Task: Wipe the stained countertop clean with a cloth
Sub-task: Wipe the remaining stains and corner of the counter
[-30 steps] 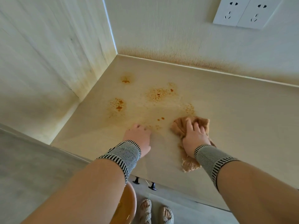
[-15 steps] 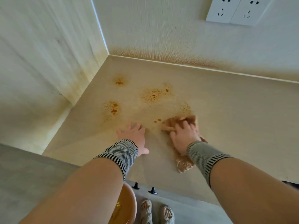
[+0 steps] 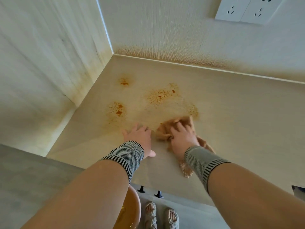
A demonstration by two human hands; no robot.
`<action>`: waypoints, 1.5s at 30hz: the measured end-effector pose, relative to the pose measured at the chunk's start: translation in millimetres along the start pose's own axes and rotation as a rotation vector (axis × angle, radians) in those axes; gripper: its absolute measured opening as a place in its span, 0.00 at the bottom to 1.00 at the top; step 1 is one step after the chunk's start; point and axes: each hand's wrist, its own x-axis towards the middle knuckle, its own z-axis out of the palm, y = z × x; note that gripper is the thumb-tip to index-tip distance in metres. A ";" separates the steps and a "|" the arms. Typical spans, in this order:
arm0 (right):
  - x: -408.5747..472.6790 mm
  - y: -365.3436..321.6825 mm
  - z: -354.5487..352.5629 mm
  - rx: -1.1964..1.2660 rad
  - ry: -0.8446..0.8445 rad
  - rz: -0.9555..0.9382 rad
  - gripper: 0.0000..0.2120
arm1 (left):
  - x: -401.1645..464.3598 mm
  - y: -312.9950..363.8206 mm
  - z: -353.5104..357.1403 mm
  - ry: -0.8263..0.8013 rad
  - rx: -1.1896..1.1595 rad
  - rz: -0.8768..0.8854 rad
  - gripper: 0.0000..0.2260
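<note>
Head view: the tan cloth (image 3: pixel 178 128) lies bunched on the table (image 3: pixel 239 113), pressed under the right hand (image 3: pixel 181 138), whose fingers curl into it; motion blur leaves the exact grip a little unclear. A tail of cloth trails back toward the table's near edge beneath the right wrist. The remaining orange stains (image 3: pixel 160 96) lie ahead and to the left of the cloth, toward the wall corner, one patch (image 3: pixel 193 109) just beyond its far edge. The right hand is nearer them by way of the cloth. The left hand (image 3: pixel 140 138) rests flat and released, fingers spread, just beside the cloth. No containers stand on the table.
</note>
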 end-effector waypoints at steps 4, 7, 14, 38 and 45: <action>0.1 -13.9 8.9 -0.255 -0.135 -0.274 0.34 | -1.1 -2.6 2.1 0.020 -0.026 0.013 0.42; 1.7 27.6 -8.1 -0.316 -0.041 -0.131 0.27 | -2.8 -1.7 1.8 0.017 -0.004 0.013 0.43; 10.0 21.5 -4.0 0.035 0.013 0.204 0.36 | -4.6 -2.7 2.5 0.023 -0.022 0.023 0.43; 12.6 42.0 -9.4 -0.182 -0.022 -0.096 0.25 | 33.8 14.6 -20.8 0.062 0.015 0.078 0.51; 22.8 79.6 -35.1 0.099 0.001 0.396 0.32 | 42.3 40.8 -25.2 -0.007 -0.002 0.049 0.51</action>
